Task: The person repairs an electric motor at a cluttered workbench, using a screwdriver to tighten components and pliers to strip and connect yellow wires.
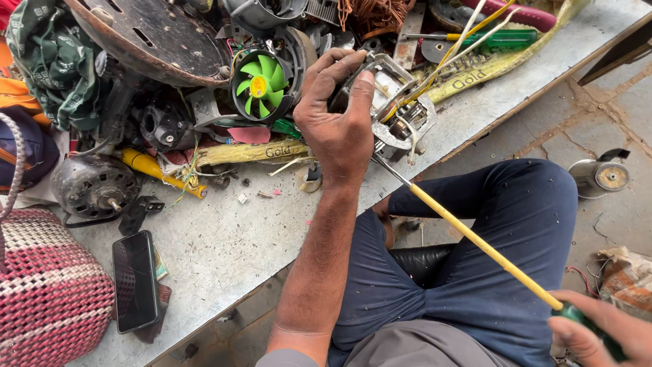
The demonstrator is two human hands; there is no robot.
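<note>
Right hand (601, 333), at 5 o'clock: cut off by the bottom edge; its grip on the screwdriver (475, 238) handle is partly out of frame. Screwdriver tip: hidden behind the motor housing (397, 102). Left hand (336, 122): palm and inner fingers concealed against the housing. Woven basket (47, 292), at 8 o'clock: cropped by the left and bottom edges. Bench (224, 251): far clutter at 12 o'clock overlaps and is cut off.

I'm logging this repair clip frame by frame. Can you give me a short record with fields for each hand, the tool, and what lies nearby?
left hand: left hand grips a small electric motor at the bench edge
right hand: right hand holds the green handle of a long screwdriver
tool tip: at the motor's underside
nearby: green fan, black phone, woven basket
surface: grey bench
</note>
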